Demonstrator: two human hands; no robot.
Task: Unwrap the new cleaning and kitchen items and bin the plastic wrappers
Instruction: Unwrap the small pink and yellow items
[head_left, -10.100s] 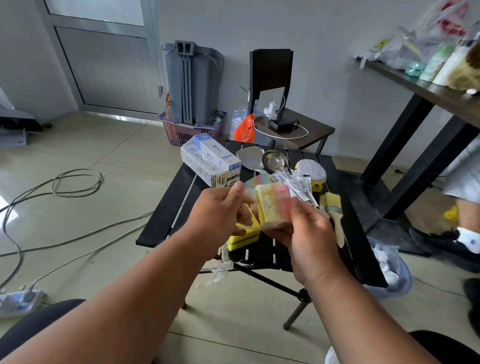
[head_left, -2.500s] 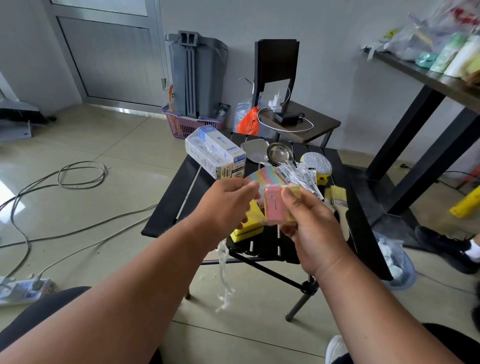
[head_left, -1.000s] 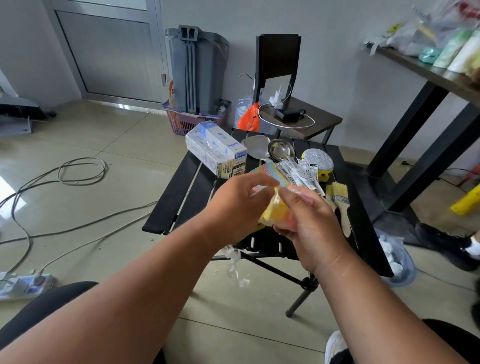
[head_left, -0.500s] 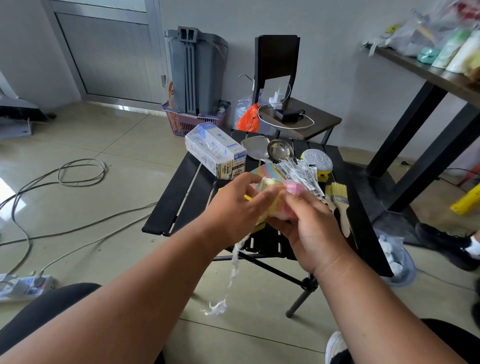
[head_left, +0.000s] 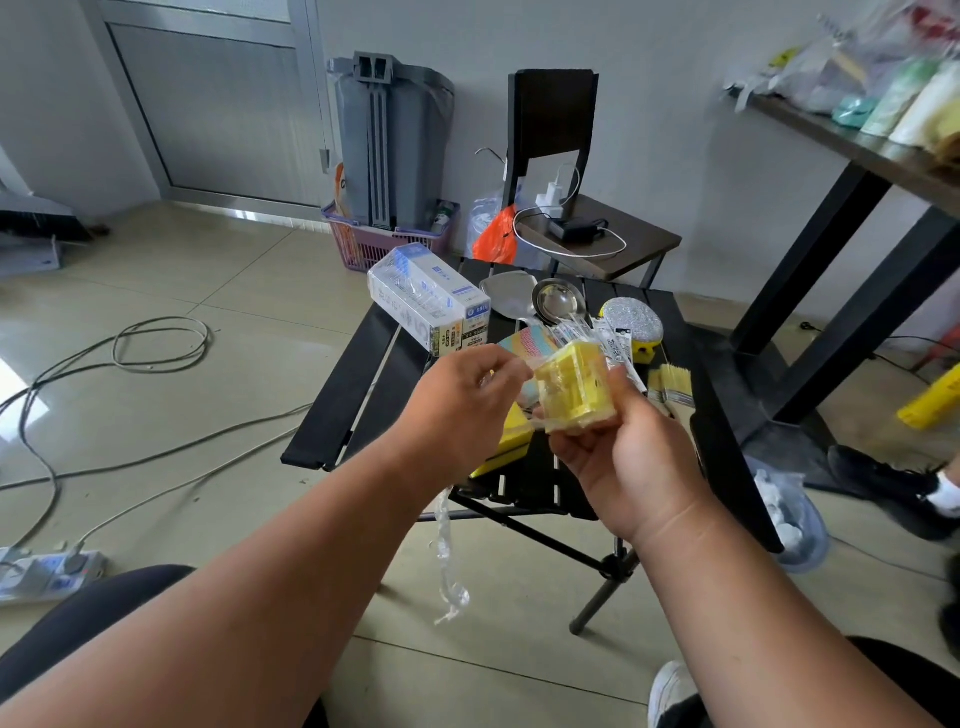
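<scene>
Half a second on, the sponge pack (head_left: 571, 387) has turned yellow-side up in the right hand (head_left: 628, 457) gripping it, while the left hand (head_left: 460, 397) fingers (head_left: 498, 366) seemingly pinch its film at 9 o'clock, so unwrapping continues.

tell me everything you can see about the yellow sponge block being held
The yellow sponge block looks like soft foam, roughly cuboid, tilted, and sheathed in clear glossy plastic wrapper. The right hand grips it from below and the side, above the black slatted table. The left hand pinches the wrapper at the block's left edge, and a thin torn strip of clear film dangles beneath that hand.
</scene>
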